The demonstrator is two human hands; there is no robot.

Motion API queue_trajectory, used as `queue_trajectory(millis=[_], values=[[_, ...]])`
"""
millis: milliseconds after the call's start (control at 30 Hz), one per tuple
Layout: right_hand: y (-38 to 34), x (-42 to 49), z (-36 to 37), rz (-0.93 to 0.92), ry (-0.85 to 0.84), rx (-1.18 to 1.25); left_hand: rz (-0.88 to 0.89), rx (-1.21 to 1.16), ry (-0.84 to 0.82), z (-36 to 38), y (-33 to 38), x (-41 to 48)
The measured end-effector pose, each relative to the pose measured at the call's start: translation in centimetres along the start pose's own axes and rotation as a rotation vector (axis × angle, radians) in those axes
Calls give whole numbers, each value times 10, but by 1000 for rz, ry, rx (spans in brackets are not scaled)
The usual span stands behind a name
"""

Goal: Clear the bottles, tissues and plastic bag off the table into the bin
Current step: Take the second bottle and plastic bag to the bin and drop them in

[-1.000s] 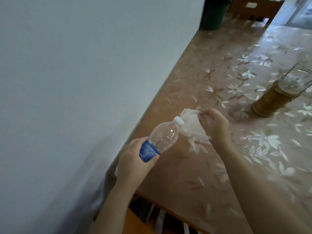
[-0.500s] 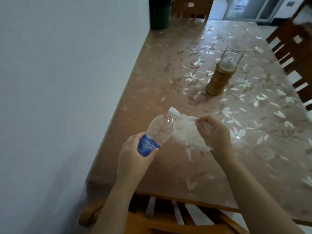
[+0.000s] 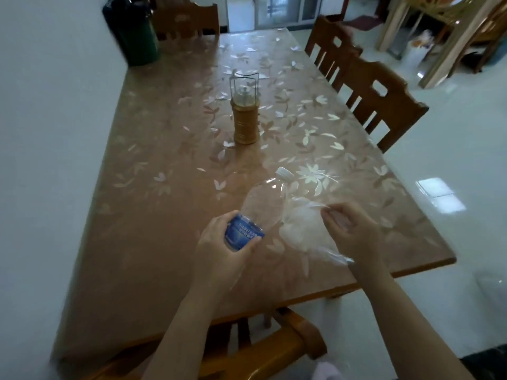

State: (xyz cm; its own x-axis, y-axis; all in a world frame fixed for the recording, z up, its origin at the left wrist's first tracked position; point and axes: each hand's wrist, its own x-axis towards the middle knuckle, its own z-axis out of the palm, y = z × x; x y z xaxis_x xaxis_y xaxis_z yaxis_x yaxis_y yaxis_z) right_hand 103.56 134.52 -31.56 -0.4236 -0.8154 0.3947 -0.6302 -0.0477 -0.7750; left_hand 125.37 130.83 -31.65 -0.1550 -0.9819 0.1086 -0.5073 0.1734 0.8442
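**Q:** What changed in the last second?
**Me:** Mostly my head. The view has swung off the wall and now takes in the whole table [image 3: 164,165]. My grips are the same as before. My left hand [image 3: 222,253] is wrapped round the labelled bottom of the clear bottle [image 3: 260,201], cap pointing to the upper right. My right hand [image 3: 352,231] has its fingers curled, pinching a pale crumpled plastic bag [image 3: 299,226]. It's blurred and could have tissue in it, can't tell. Both are low in mid-frame, above the near end of the table. The bag is right beside the bottle, maybe touching.

**Q:** Meaning for the task?
**Me:** My read: pickup is done for these two, and nothing is binned yet. It looks to me like the last load. Next is the carry.

**Q:** Where's the bin?
**Me:** Probably the dark green tub [image 3: 137,37] with a black liner, upper left, at the far corner by the wall. Not certain.

**Q:** Surface, room?
**Me:** Glossy brown top with a white flower pattern and some glare. A brass lantern-like holder [image 3: 245,119] stands upright mid-frame, well apart from my hands. Wooden chairs [image 3: 378,105] run down the right side, with one at the far end and one below me at the bottom edge. There's a white wall [image 3: 41,160] on the left and a shiny white floor [image 3: 439,215] on the right.
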Motion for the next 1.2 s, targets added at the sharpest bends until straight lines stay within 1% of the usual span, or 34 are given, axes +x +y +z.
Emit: queue_trajectory(millis=[133,233,333,533,767,967,1100,1200], values=[[36,-1,-61,28,61,5,46,-31,-83,59,42,-3],[65,-3,-109,121,67,25,70,-50,-140,110,77,-9],[94,-2,-158,176,111,36,97,-50,-193,161,111,-14],[148,-1,-246,229,196,-13,142,-101,-290,254,174,-22],[197,6,-315,373,343,12,196,-128,-430,338,224,-18],[249,39,-363,464,424,25,231,-119,-456,422,258,9],[291,86,-393,479,425,20,242,-132,-478,482,284,42],[321,131,-410,480,393,19,235,-153,-441,520,305,76]])
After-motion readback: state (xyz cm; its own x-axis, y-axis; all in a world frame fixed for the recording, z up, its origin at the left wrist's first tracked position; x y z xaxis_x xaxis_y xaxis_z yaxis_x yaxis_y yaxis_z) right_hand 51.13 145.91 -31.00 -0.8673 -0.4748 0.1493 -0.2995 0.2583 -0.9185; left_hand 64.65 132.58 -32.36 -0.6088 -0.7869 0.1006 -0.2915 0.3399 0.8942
